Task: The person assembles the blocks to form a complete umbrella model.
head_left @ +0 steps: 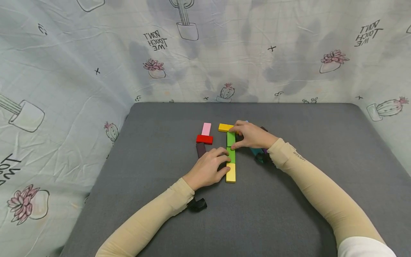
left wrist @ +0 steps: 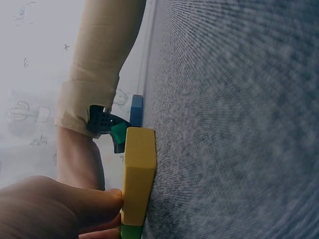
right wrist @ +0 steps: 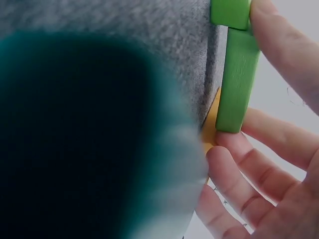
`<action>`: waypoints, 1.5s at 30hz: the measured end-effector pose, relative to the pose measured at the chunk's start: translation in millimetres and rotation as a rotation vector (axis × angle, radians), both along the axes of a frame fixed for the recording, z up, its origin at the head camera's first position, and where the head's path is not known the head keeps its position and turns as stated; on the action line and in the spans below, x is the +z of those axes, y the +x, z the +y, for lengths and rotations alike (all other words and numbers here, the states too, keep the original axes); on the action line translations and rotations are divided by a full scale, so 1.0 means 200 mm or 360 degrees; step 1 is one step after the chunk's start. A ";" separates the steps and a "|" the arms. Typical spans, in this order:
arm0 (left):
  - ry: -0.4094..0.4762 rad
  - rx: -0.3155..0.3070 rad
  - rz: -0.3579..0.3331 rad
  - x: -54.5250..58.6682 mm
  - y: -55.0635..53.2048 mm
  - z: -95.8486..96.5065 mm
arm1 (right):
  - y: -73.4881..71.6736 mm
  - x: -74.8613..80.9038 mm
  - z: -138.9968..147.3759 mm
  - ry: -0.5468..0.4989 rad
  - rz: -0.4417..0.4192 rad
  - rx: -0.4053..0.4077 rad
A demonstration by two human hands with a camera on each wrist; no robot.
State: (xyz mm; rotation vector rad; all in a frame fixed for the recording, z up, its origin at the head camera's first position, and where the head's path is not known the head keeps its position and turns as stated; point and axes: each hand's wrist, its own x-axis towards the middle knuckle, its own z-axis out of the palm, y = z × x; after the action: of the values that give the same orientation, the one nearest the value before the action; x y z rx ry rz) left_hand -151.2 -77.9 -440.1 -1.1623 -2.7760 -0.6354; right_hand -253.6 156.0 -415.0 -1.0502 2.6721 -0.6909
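Note:
A straight row of blocks runs away from the person in the head view: a pale yellow block (head_left: 231,173) nearest, then a green block (head_left: 232,155), then a second green block (head_left: 231,139). Across the far end lies an orange-yellow block (head_left: 224,127). My left hand (head_left: 207,167) rests its fingertips along the row's left side; in the left wrist view its thumb (left wrist: 107,201) presses the side of the pale yellow block (left wrist: 139,174). My right hand (head_left: 252,135) spans the farther green block (right wrist: 238,82), with the thumb near the joint and the fingertips at the far end.
Left of the row, a pink block (head_left: 206,129), a red block (head_left: 204,139) and a dark block (head_left: 201,150) lie close together. Under the right wrist shows a teal block (head_left: 255,151), with other dark and purple pieces partly hidden. Patterned cloth (head_left: 205,53) rises behind the grey table (head_left: 160,214).

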 end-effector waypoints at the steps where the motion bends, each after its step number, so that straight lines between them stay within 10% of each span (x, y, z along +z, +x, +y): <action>1: 0.0001 -0.0002 0.0005 0.00 0.00 0.00 | 0.00 0.00 0.00 0.0003 0.0004 0.0005; 20: -0.0010 0.0003 -0.0022 0.01 -0.02 0.03 | -0.01 -0.03 0.03 0.0078 0.0135 0.0112; 33: 0.0055 0.0132 -0.0033 0.05 -0.20 0.08 | -0.01 -0.03 0.02 0.0065 0.0152 0.0133; 45: -0.0045 0.0145 -0.0086 0.03 -0.22 0.09 | 0.01 0.00 0.03 -0.0035 0.0121 0.0051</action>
State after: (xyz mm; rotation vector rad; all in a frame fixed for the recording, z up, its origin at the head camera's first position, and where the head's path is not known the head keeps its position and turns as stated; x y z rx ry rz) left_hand -194.6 -60.4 -433.9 -1.0318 -2.8723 -0.6300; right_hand -251.6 162.6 -415.2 -1.1450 2.7108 -0.6890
